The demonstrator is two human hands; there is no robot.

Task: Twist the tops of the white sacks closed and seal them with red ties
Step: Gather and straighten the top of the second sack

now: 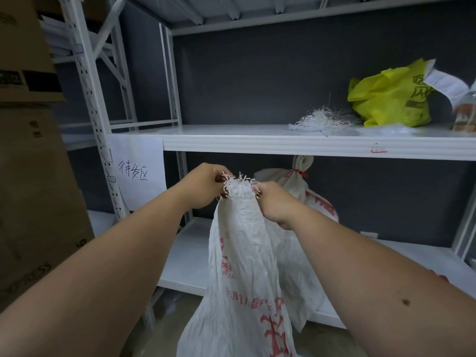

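Head view shows the person standing at a white shelf, both hands raised in front of the lower bay. The left hand and the right hand each have their fingers curled round the frayed top of a white sack with red print, bunching the mouth between them while the body hangs down toward the floor. No tie shows on this sack, and neither hand appears to hold one, so its neck seems gathered but not yet twisted tight or sealed. Behind it, on the lower shelf, a second sack stands with its neck already cinched by a red tie; that one looks finished. On the shelf above lie a bundle of white strands and a yellow bag. No spare red ties are visible.
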